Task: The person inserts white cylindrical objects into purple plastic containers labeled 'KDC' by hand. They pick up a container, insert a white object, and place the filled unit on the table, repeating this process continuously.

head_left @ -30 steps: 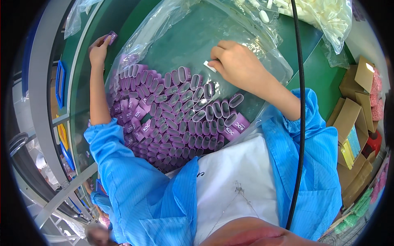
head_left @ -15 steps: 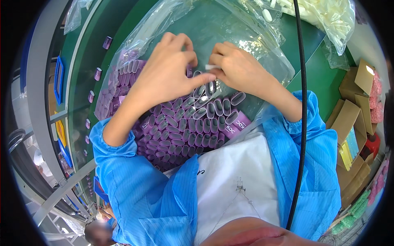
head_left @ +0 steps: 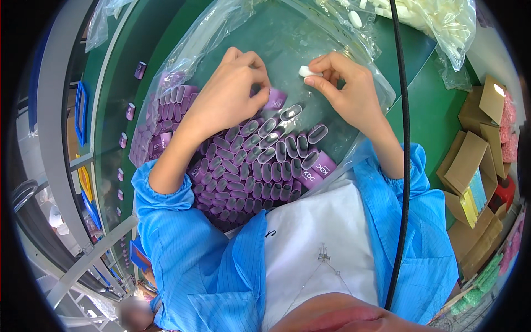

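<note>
My left hand (head_left: 229,91) is above the work table with its fingers curled around a purple oval sleeve (head_left: 275,99), whose printed side sticks out past the thumb. Between thumb and fingertips, my right hand (head_left: 354,91) pinches a small white oval piece (head_left: 308,72), a short way right of the sleeve and apart from it. Under and in front of both hands lies a mass of purple oval sleeves (head_left: 260,171) on clear plastic. Most stand with their hollow ends up, and a few lie on their sides near my shirt.
A clear bag of white pieces (head_left: 398,11) lies at the far right, beyond a black cable (head_left: 405,138) hanging across the view. Single purple pieces stand in a row on the green belt (head_left: 113,99) at left. Open cardboard boxes (head_left: 462,169) stand at right.
My hands have moved apart. The right one has shifted right with the white piece, now plainly pinched. The sleeve in my left hand shows more beyond the thumb.
</note>
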Demonstrator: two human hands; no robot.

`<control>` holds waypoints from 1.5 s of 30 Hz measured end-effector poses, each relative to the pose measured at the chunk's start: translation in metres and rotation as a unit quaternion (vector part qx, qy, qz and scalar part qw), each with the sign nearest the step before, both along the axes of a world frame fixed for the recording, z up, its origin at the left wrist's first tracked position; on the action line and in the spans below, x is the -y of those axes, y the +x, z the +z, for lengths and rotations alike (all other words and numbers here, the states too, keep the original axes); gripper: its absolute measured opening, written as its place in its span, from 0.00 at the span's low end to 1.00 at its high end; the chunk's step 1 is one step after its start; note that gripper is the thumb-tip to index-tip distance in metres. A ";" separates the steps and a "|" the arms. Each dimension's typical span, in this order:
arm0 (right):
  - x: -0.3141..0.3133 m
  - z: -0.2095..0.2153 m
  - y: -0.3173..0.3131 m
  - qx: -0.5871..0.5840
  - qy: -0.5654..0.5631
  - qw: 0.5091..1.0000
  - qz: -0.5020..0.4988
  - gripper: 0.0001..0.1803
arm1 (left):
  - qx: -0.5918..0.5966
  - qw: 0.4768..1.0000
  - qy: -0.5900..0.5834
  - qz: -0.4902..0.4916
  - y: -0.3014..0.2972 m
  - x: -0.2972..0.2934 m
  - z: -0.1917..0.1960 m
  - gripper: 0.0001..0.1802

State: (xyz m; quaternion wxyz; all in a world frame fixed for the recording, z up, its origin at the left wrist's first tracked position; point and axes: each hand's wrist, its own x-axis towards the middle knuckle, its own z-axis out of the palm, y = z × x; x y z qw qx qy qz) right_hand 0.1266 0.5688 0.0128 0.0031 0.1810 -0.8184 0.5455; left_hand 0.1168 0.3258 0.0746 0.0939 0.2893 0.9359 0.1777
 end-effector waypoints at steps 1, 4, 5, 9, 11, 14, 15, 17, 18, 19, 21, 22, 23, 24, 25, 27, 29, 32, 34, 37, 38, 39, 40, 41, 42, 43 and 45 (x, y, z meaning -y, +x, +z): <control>0.002 -0.004 0.002 0.002 -0.047 0.999 -0.009 0.09 | -0.023 1.000 0.012 -0.004 -0.003 -0.001 0.000 0.10; 0.007 0.001 0.007 0.056 -0.216 0.974 -0.027 0.07 | 0.149 0.939 0.244 0.189 -0.004 -0.014 0.000 0.10; 0.008 0.005 0.009 0.082 -0.275 0.957 -0.032 0.07 | 0.212 0.900 0.336 0.181 -0.005 -0.018 0.002 0.14; 0.011 0.011 0.010 0.065 -0.284 0.954 -0.066 0.06 | 0.235 0.852 0.448 0.139 0.002 -0.029 -0.014 0.20; 0.007 0.010 0.009 0.058 -0.259 0.961 -0.073 0.06 | 0.251 0.839 0.468 0.120 0.003 -0.027 -0.015 0.21; 0.007 0.006 0.011 0.008 -0.219 0.974 -0.061 0.07 | 0.368 0.739 0.549 0.129 0.003 -0.024 -0.012 0.21; 0.006 0.007 0.011 -0.011 -0.203 0.978 -0.042 0.07 | 0.420 0.684 0.580 0.138 0.004 -0.023 -0.012 0.21; 0.006 0.008 0.012 -0.048 -0.169 0.984 -0.003 0.08 | 0.310 0.773 0.526 0.171 0.008 -0.030 -0.023 0.20; 0.004 0.008 0.010 -0.048 -0.180 0.982 -0.015 0.07 | 0.251 0.811 0.494 0.187 0.009 -0.034 -0.026 0.19; 0.003 0.007 0.005 -0.048 -0.191 0.980 -0.026 0.07 | 0.251 0.795 0.517 0.193 0.010 -0.037 -0.027 0.20; 0.001 0.007 0.002 -0.057 -0.197 0.978 -0.027 0.06 | 0.251 0.775 0.549 0.188 0.011 -0.040 -0.027 0.20; 0.001 0.007 0.002 -0.066 -0.193 0.979 -0.017 0.06 | 0.251 0.764 0.565 0.185 0.011 -0.040 -0.027 0.20; 0.001 0.008 0.002 -0.075 -0.189 0.979 -0.007 0.06 | 0.245 0.769 0.565 0.172 0.011 -0.040 -0.029 0.20; 0.002 0.009 0.002 -0.076 -0.181 0.980 -0.016 0.06 | 0.238 0.774 0.565 0.161 0.012 -0.038 -0.032 0.20; 0.002 0.011 0.004 -0.078 -0.173 0.982 -0.026 0.06 | 0.232 0.778 0.564 0.149 0.012 -0.036 -0.033 0.20; 0.005 0.013 0.003 -0.107 -0.156 0.981 -0.032 0.06 | 0.219 0.811 0.522 0.145 0.011 -0.036 -0.031 0.20; 0.007 0.015 0.001 -0.163 -0.137 0.977 -0.025 0.06 | 0.192 0.836 0.492 0.146 0.011 -0.038 -0.029 0.21; 0.010 0.021 0.000 -0.192 -0.096 0.976 -0.040 0.07 | 0.134 0.868 0.450 0.159 0.014 -0.042 -0.027 0.22; 0.008 0.021 -0.002 -0.203 -0.076 0.976 -0.036 0.08 | 0.102 0.898 0.395 0.167 0.014 -0.038 -0.025 0.21; 0.006 0.020 -0.003 -0.209 -0.073 0.975 -0.017 0.08 | 0.040 0.915 0.377 0.137 0.015 -0.040 -0.022 0.18; 0.005 0.020 -0.003 -0.209 -0.076 0.975 -0.008 0.08 | 0.044 0.909 0.391 0.140 0.014 -0.041 -0.023 0.18; 0.007 0.020 -0.002 -0.210 -0.083 0.974 -0.016 0.08 | 0.048 0.902 0.404 0.142 0.013 -0.041 -0.026 0.18; 0.009 0.019 -0.001 -0.210 -0.090 0.973 -0.024 0.08 | 0.053 0.896 0.417 0.144 0.013 -0.042 -0.027 0.18; 0.010 0.019 0.000 -0.211 -0.096 0.972 -0.032 0.08 | 0.047 0.900 0.410 0.142 0.013 -0.042 -0.027 0.18; 0.011 0.019 0.000 -0.216 -0.087 0.972 -0.029 0.09 | 0.040 0.904 0.401 0.140 0.013 -0.043 -0.027 0.18; 0.011 0.020 0.000 -0.220 -0.077 0.972 -0.025 0.09 | 0.033 0.909 0.393 0.138 0.012 -0.043 -0.026 0.18; 0.009 0.022 -0.001 -0.230 -0.062 0.971 -0.010 0.09 | 0.100 0.888 0.421 0.159 0.015 -0.042 -0.023 0.18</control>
